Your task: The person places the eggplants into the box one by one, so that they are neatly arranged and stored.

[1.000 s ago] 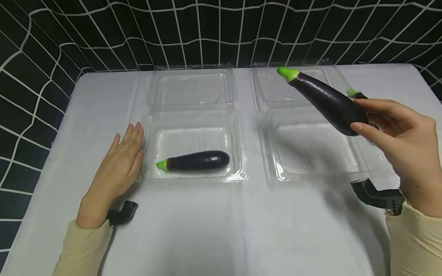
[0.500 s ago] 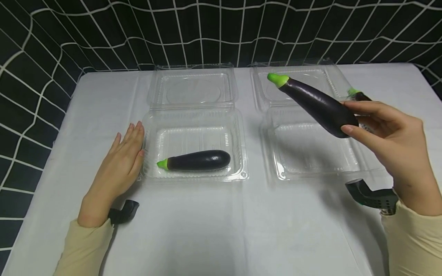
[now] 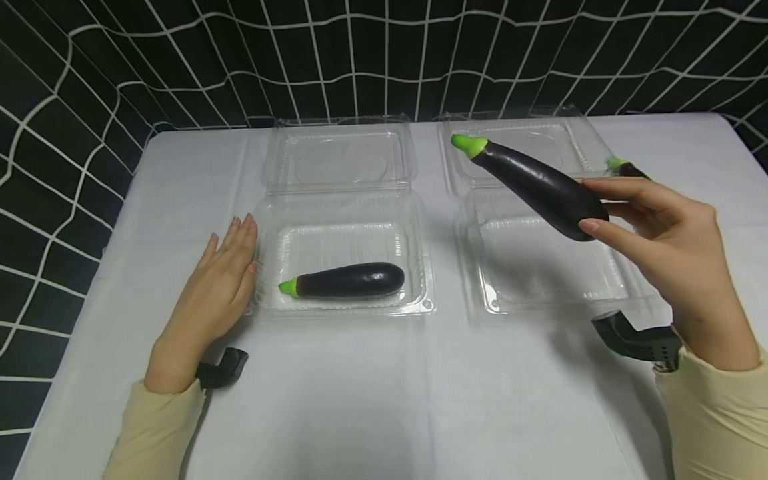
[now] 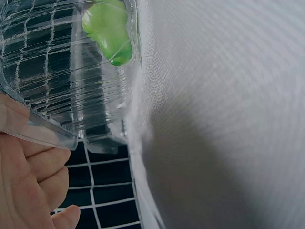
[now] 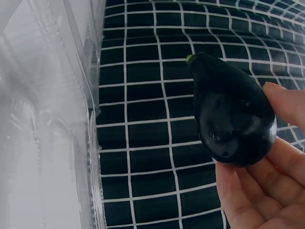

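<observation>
My right hand (image 3: 666,247) pinches the thick end of a dark purple eggplant (image 3: 534,183) between thumb and fingers, its green stem pointing up and left. It is held in the air above the right clear plastic clamshell box (image 3: 492,303). In the right wrist view the eggplant's (image 5: 233,114) rounded end faces the camera. My left hand (image 3: 213,287) rests with straight fingers against the left side of another clear clamshell box (image 3: 426,280). Inside that box lies a second eggplant (image 3: 354,280), stem to the left; the left wrist view shows its green stem (image 4: 109,33) through the plastic.
Both boxes stand with their lids (image 3: 339,157) folded back toward the rear edge of the white-covered table (image 3: 360,387). A third eggplant (image 3: 627,168) is partly visible behind my right hand. A dark wall with a white grid (image 3: 384,60) rises behind the table.
My right hand has moved a little to the left with the eggplant, bringing it further over the right box. The left hand stays beside the left box; the view has shifted slightly.
</observation>
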Action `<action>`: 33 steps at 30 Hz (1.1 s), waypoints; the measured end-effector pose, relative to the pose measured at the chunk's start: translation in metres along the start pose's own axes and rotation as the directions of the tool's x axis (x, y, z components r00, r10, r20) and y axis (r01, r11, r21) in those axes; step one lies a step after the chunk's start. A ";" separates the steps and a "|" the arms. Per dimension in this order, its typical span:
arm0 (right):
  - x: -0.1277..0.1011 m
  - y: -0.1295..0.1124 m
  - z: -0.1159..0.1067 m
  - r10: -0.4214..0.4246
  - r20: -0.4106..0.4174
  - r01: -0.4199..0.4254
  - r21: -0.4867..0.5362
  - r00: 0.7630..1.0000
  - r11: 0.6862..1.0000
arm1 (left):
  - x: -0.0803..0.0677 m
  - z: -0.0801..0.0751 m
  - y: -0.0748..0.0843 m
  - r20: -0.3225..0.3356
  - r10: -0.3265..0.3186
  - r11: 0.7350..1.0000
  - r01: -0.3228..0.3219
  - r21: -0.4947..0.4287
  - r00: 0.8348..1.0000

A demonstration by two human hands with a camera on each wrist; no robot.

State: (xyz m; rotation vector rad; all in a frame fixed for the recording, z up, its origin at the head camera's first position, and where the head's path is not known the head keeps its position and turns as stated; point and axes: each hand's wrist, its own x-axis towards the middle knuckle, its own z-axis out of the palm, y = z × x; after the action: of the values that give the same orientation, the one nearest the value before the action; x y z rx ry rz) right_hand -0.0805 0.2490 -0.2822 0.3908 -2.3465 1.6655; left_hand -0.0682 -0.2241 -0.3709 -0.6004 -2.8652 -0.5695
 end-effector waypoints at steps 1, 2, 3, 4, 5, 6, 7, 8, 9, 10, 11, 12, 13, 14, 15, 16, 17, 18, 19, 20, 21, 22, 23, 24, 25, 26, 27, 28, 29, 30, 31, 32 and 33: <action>0.000 0.000 0.001 -0.008 0.010 0.008 0.051 1.000 0.999 | 0.000 0.000 0.000 0.002 -0.002 1.000 0.002 0.000 1.000; 0.001 0.000 0.002 -0.013 0.017 0.012 0.085 1.000 0.996 | 0.000 0.000 0.001 0.003 -0.004 1.000 0.004 0.000 1.000; 0.001 0.000 0.003 -0.016 0.024 0.014 0.085 1.000 0.996 | 0.000 0.000 0.001 0.002 -0.006 1.000 0.006 0.001 1.000; 0.002 0.000 0.004 -0.021 0.032 0.018 0.090 0.999 0.996 | 0.000 0.001 0.001 0.002 -0.006 1.000 0.006 0.001 1.000; 0.002 0.000 0.006 -0.021 0.037 0.019 0.054 0.999 0.998 | 0.001 0.001 0.001 0.002 -0.007 1.000 0.007 0.001 1.000; 0.003 0.000 0.007 -0.025 0.041 0.023 0.029 0.999 0.999 | 0.001 0.001 0.001 0.001 -0.007 1.000 0.007 0.001 1.000; 0.003 -0.001 0.008 -0.029 0.047 0.029 0.009 0.998 1.000 | 0.001 0.002 0.001 0.001 -0.006 1.000 0.006 0.000 1.000; 0.003 -0.001 0.009 -0.034 0.052 0.035 -0.017 0.998 0.999 | 0.001 0.002 0.000 0.002 -0.005 1.000 0.005 -0.001 1.000; 0.004 -0.001 0.010 -0.042 0.058 0.043 -0.012 0.997 0.999 | 0.001 0.002 0.000 0.002 -0.003 1.000 0.003 -0.001 1.000; 0.004 -0.001 0.011 -0.052 0.064 0.051 0.009 0.997 0.999 | 0.001 0.002 0.000 0.001 0.000 1.000 0.001 -0.002 1.000; 0.004 -0.001 0.012 -0.060 0.068 0.058 0.026 0.996 0.998 | 0.001 0.002 0.000 0.001 0.001 1.000 -0.001 -0.003 1.000; 0.005 -0.002 0.013 -0.064 0.072 0.060 0.057 0.995 0.997 | 0.001 0.002 -0.001 0.000 0.003 1.000 -0.003 -0.004 1.000; 0.005 -0.002 0.014 -0.065 0.074 0.059 0.078 0.995 0.995 | 0.001 0.002 -0.001 0.000 0.003 1.000 -0.003 -0.004 1.000; 0.005 -0.002 0.015 -0.065 0.078 0.057 0.107 0.995 0.993 | 0.001 0.002 -0.001 -0.002 0.004 1.000 -0.004 -0.004 1.000; 0.005 -0.002 0.016 -0.070 0.082 0.058 0.139 0.994 0.989 | 0.001 0.002 -0.001 -0.004 0.006 1.000 -0.006 -0.004 1.000; 0.006 -0.002 0.017 -0.074 0.086 0.060 0.153 0.994 0.986 | 0.001 0.002 -0.002 -0.005 0.006 1.000 -0.006 -0.005 1.000; 0.006 -0.002 0.018 -0.079 0.091 0.063 0.166 0.993 0.984 | 0.001 0.002 -0.002 -0.007 0.006 1.000 -0.006 -0.004 1.000; 0.006 -0.002 0.019 -0.081 0.097 0.063 0.177 0.992 0.982 | 0.001 0.002 -0.002 -0.009 0.006 1.000 -0.006 -0.004 1.000; 0.006 -0.002 0.020 -0.089 0.105 0.070 0.180 0.990 0.981 | 0.001 0.002 -0.002 -0.010 0.006 1.000 -0.006 -0.004 1.000; 0.007 -0.002 0.021 -0.097 0.111 0.076 0.186 0.989 0.980 | 0.001 0.002 -0.002 -0.011 0.006 1.000 -0.006 -0.004 1.000; 0.007 -0.002 0.022 -0.103 0.117 0.082 0.170 0.988 0.982 | 0.001 0.002 -0.002 -0.011 0.006 1.000 -0.006 -0.004 1.000; 0.007 -0.003 0.024 -0.105 0.122 0.087 0.145 0.987 0.986 | 0.001 0.002 -0.002 -0.012 0.006 1.000 -0.006 -0.002 1.000; 0.008 -0.002 0.025 -0.114 0.129 0.097 0.129 0.985 0.987 | 0.001 0.002 -0.002 -0.014 0.005 1.000 -0.005 -0.001 1.000; 0.008 -0.002 0.027 -0.115 0.133 0.098 0.129 0.984 0.987 | 0.001 0.002 -0.002 -0.013 0.004 1.000 -0.004 -0.001 1.000; 0.008 -0.002 0.028 -0.117 0.137 0.099 0.132 0.984 0.986 | 0.001 0.003 -0.002 -0.013 0.004 1.000 -0.004 -0.001 1.000; 0.008 -0.001 0.030 -0.121 0.142 0.099 0.151 0.982 0.984 | 0.001 0.003 -0.002 -0.014 0.003 1.000 -0.003 0.001 1.000; 0.008 -0.001 0.031 -0.124 0.148 0.101 0.151 0.981 0.983 | 0.001 0.003 -0.002 -0.013 0.002 1.000 -0.002 0.001 1.000; 0.009 0.000 0.033 -0.133 0.152 0.107 0.169 0.979 0.980 | 0.001 0.003 -0.002 -0.013 0.002 1.000 -0.002 0.001 1.000; 0.009 0.000 0.035 -0.137 0.158 0.106 0.191 0.978 0.976 | 0.001 0.003 -0.002 -0.012 0.002 1.000 -0.002 0.000 1.000; 0.009 0.000 0.036 -0.138 0.162 0.104 0.202 0.977 0.974 | 0.001 0.003 -0.002 -0.011 0.002 1.000 -0.002 0.001 1.000; 0.009 0.001 0.038 -0.144 0.168 0.110 0.197 0.975 0.974 | 0.001 0.002 -0.002 -0.005 -0.002 1.000 0.002 0.002 1.000; 0.009 0.001 0.040 -0.154 0.174 0.120 0.192 0.973 0.974 | 0.001 0.002 -0.002 0.001 -0.007 1.000 0.007 0.003 1.000; 0.009 0.001 0.041 -0.156 0.178 0.124 0.180 0.972 0.976 | 0.001 0.001 -0.001 0.008 -0.011 1.000 0.011 0.003 1.000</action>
State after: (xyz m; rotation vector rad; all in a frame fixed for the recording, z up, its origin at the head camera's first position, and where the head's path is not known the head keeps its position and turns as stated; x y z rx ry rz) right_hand -0.0905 0.2094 -0.2936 0.7630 -2.2507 1.8345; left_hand -0.0696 -0.2243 -0.3725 -0.5881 -2.8784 -0.5651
